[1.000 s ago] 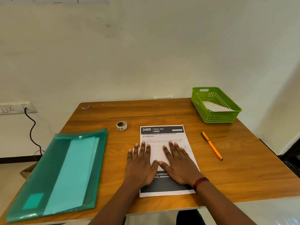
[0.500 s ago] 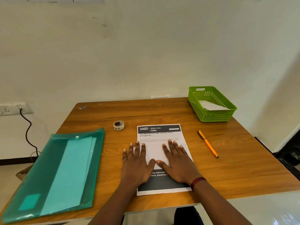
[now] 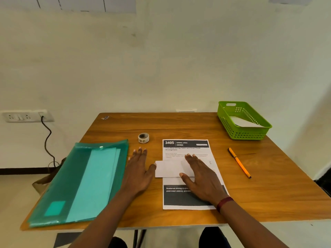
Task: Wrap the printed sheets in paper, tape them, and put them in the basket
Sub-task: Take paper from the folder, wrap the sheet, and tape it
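Observation:
A printed sheet (image 3: pixel 186 196) with black bands and the number 3405 lies flat on the wooden table (image 3: pixel 268 190). Across its middle lies a small folded white paper (image 3: pixel 168 169), sticking out over the sheet's left edge. My right hand (image 3: pixel 202 176) presses flat on the folded paper and the sheet, fingers straight. My left hand (image 3: pixel 138 170) rests flat on the bare table just left of the sheet, its thumb touching the folded paper's left end. A small roll of tape (image 3: pixel 143 138) stands beyond my left hand. The green basket (image 3: pixel 225 120) at the far right holds a white paper.
A green plastic folder (image 3: pixel 80 181) with papers inside covers the table's left side. An orange pen (image 3: pixel 239 162) lies right of the sheet. A wall socket (image 3: pixel 25 116) with a black cable is at the left.
My left hand has slid left off the sheet onto the bare table, uncovering the folded white paper. My right hand stays pressed on it. The camera view has tilted upward.

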